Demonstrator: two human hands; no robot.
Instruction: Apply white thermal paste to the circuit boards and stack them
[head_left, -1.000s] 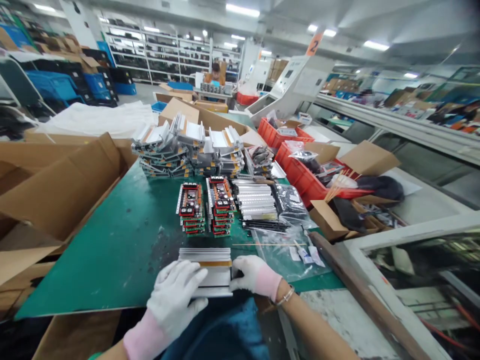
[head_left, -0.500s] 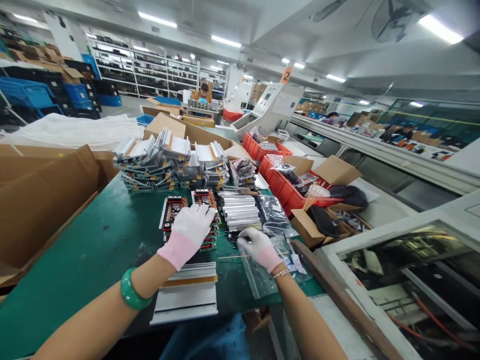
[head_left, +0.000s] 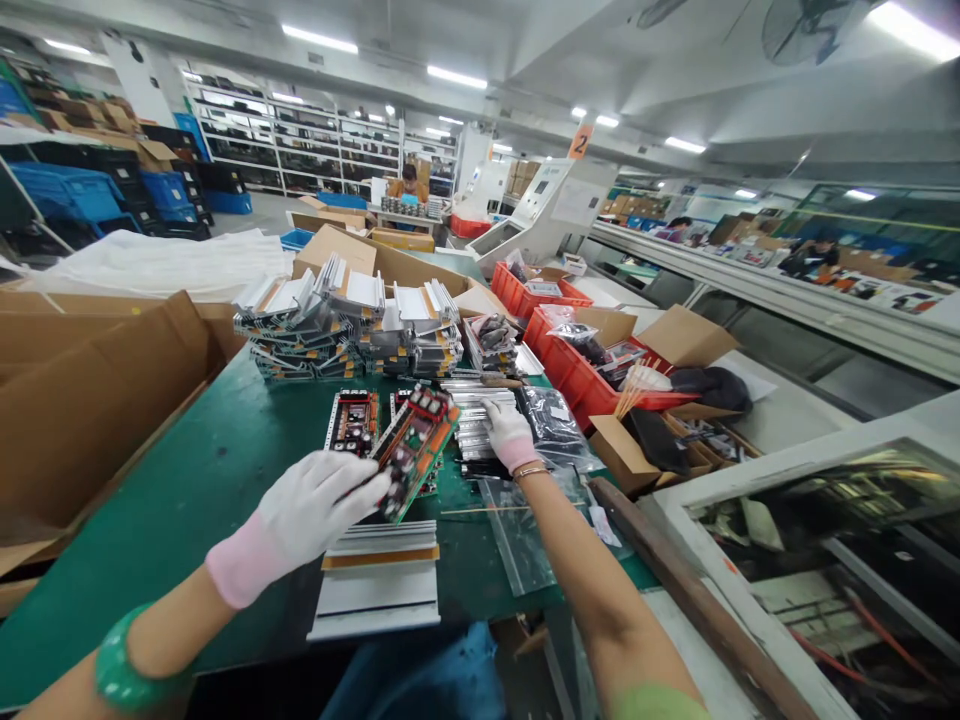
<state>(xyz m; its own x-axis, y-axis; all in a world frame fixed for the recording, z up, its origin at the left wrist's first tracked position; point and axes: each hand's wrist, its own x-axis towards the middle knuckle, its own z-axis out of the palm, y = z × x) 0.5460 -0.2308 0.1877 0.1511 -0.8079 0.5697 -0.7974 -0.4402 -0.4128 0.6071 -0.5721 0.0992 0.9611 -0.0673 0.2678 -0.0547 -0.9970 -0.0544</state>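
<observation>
My left hand (head_left: 319, 505), in a white glove with a pink cuff, grips a circuit board (head_left: 420, 445) by its near left edge. The board is raised and tilted, with dark parts and orange connectors along it. More circuit boards (head_left: 354, 420) lie on the table behind it. Below the held board lies a silver metal profile (head_left: 379, 590) with an orange-brown strip across it. My gloved right hand (head_left: 510, 435) reaches onto a stack of metal strips (head_left: 472, 425), its fingers curled on one of them; the fingertips are partly hidden.
Stacked metal profiles (head_left: 349, 325) stand at the back of the green table (head_left: 247, 470). Right of the strips are a bag of black parts (head_left: 551, 420), a clear plastic bag (head_left: 521, 540) and red crates (head_left: 555, 355). A large cardboard box (head_left: 97, 400) borders the left side.
My left hand has lifted a circuit board from the table and drawn it back toward me, tilting it. My right hand has moved forward from beside the clear bag onto the metal strips.
</observation>
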